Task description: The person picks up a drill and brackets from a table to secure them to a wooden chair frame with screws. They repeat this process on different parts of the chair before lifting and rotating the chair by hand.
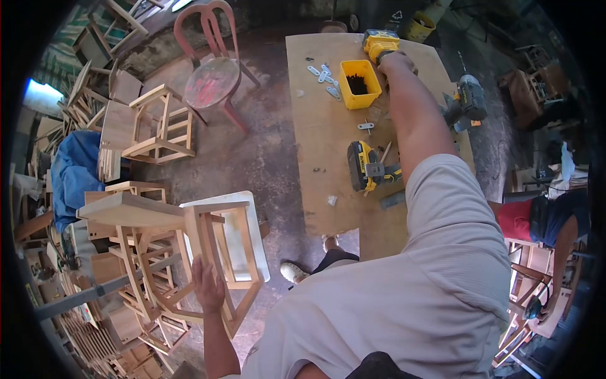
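Observation:
My right hand (398,62) reaches across to the far end of the workbench (328,202) and is closed on a yellow-and-black cordless power tool (380,43); its exact kind is partly hidden. Just beside that hand stands a yellow tub (360,85) of dark screws. My left hand (208,284) lies with its fingers stretched out against an unfinished wooden chair frame (196,234) on my left. Nearer me on the bench lies another yellow cordless tool (366,167), and a drill with a long bit (470,98) sits at the right edge.
Small metal plates (325,74) lie beside the tub. A worn red chair (214,82) and a bare wooden frame (161,126) stand to the left on the floor. More frames and stacked wood crowd the left side. Another person (549,221) works at the right.

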`<state>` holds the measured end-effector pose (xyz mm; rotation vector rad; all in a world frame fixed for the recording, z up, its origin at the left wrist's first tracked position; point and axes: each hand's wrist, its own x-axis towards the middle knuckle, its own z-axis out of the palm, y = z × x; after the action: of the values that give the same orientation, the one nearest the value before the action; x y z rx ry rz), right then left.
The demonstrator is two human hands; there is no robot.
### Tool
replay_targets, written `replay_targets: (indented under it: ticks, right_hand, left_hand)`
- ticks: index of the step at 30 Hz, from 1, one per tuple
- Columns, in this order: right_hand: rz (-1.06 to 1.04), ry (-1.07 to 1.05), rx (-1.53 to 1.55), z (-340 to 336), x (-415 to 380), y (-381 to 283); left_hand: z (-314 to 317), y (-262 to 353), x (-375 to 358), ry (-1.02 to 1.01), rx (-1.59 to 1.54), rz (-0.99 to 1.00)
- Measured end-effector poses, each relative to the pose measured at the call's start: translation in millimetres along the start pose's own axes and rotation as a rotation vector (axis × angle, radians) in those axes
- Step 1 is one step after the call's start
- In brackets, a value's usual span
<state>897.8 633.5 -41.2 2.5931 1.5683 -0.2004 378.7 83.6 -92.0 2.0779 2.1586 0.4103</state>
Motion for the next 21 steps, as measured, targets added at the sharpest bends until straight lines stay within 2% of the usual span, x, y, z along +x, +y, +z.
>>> replay_targets:
  ticks: [2, 4, 5, 6, 7, 8, 9, 11, 13, 15, 18, 19, 20, 21]
  right_hand:
    - [-0.084, -0.022, -0.096, -4.1, -10.0, 6.3]
    - [-0.087, -0.009, -0.026, -24.2, -35.2, 13.3]
    - [-0.101, 0.002, 0.029, -27.7, -45.7, 17.0]
    - [-0.058, 0.138, 0.107, -17.9, -42.3, 19.2]
    - [-0.049, 0.141, 0.104, -12.8, -46.3, 27.8]
    - [-0.276, 0.341, 0.254, -7.3, -54.2, 40.1]
    - [-0.504, 0.539, 0.400, -3.1, -67.8, 53.6]
    - [-0.676, 0.211, 0.882, -24.6, -156.3, 83.0]
    - [-0.641, -0.243, 1.402, -6.2, -223.6, 112.6]
    - [-0.617, -0.497, 1.433, 31.7, -274.3, 147.8]
    - [-0.220, -0.690, 1.622, 78.8, -340.1, 169.3]
    - [-0.220, -0.687, 1.627, 87.0, -352.9, 171.3]
    - [-0.038, -0.660, 1.794, 93.2, -361.2, 170.4]
    - [0.151, -0.629, 1.950, 99.3, -360.3, 170.5]
  left_hand:
    - [2.1, 5.2, 4.3, 0.006, 0.000, 0.011]
    - [11.9, 20.8, 20.1, 0.255, 0.045, 0.047]
    - [19.7, 32.1, 36.5, 0.242, -0.081, 0.101]
    - [28.2, 53.9, 67.1, 0.229, -0.211, 0.150]
    - [26.7, 83.0, 106.9, 0.203, -0.282, 0.274]
    - [29.9, 110.3, 145.4, 0.136, -0.292, 0.335]
    - [47.5, 128.4, 186.5, 0.144, -0.433, 0.436]
    - [65.3, 176.1, 267.8, 0.119, -0.411, 0.609]
    - [93.0, 216.8, 337.2, 0.113, -0.354, 0.663]
    - [125.3, 243.1, 394.0, 0.082, -0.245, 0.695]
    - [160.2, 265.7, 445.6, 0.008, -0.165, 0.707]
    - [167.1, 269.8, 452.3, -0.045, -0.129, 0.707]
    - [163.8, 275.7, 454.2, -0.041, -0.127, 0.710]
    - [156.1, 282.4, 454.6, -0.129, -0.100, 0.687]
